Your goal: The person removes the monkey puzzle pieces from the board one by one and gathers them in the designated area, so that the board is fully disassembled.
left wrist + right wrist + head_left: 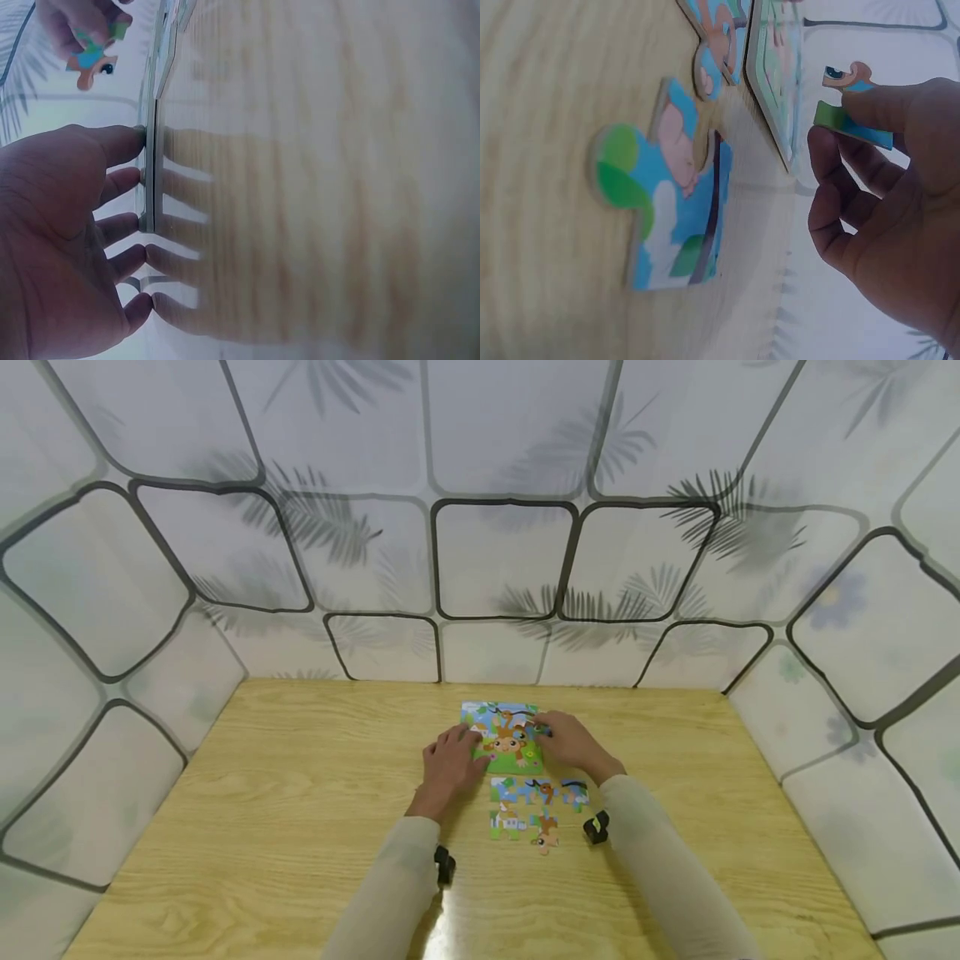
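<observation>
A monkey picture puzzle board [517, 767] lies flat on the table. My left hand [450, 764] rests at its left side; in the left wrist view, the spread fingertips [127, 229] touch the board's edge and the tabletop. Over the board's right side, my right hand [573, 742] pinches a jigsaw piece [829, 115] between thumb and fingers. That piece is blue and green, with a brown part showing an eye. It is held up off the board in the right wrist view. Whatever lies under the hands on the board is hidden.
Several loose jigsaw pieces lie in two rows on the near side of the board, among them a blue one with a dark branch [575, 793] and a brown one with part of a face [546, 833]. A patterned fabric wall [495, 652] rises behind the wooden table [300, 793].
</observation>
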Demonstrator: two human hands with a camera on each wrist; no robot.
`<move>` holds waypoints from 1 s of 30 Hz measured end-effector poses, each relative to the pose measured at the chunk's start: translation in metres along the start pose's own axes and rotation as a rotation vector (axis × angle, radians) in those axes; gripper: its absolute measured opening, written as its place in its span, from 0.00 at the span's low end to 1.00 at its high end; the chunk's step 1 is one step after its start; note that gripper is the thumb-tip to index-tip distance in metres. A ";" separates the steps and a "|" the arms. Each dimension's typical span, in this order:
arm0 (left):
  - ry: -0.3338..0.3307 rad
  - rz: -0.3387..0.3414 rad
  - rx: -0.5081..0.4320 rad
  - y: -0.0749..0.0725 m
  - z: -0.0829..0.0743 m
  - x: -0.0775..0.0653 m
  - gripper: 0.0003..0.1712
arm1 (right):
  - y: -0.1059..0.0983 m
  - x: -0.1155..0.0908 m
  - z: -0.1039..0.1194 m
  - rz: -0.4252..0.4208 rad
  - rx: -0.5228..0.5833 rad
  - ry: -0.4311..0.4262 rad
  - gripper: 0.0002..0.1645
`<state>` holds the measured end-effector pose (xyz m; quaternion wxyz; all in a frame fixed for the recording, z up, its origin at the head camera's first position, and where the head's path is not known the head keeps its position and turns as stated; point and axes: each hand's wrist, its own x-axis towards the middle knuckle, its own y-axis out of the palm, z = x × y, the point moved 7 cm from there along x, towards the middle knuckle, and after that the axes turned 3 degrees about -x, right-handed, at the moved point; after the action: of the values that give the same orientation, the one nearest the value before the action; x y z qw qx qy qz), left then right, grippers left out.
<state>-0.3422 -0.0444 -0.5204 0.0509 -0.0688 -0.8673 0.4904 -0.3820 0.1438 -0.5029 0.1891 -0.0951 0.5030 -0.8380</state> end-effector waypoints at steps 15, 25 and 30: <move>-0.024 0.057 0.026 0.002 0.000 0.001 0.21 | -0.007 -0.058 -0.007 -0.070 0.055 -0.038 0.13; -0.036 0.057 0.010 0.003 0.001 0.001 0.21 | -0.008 -0.088 -0.004 -0.033 -0.008 -0.071 0.12; -0.030 0.052 0.013 0.002 -0.001 0.001 0.21 | -0.007 -0.099 -0.007 0.029 0.030 -0.082 0.10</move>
<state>-0.3428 -0.0426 -0.5219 0.0259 -0.0835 -0.8626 0.4983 -0.2956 0.1935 -0.4976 0.2231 -0.1193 0.4835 -0.8380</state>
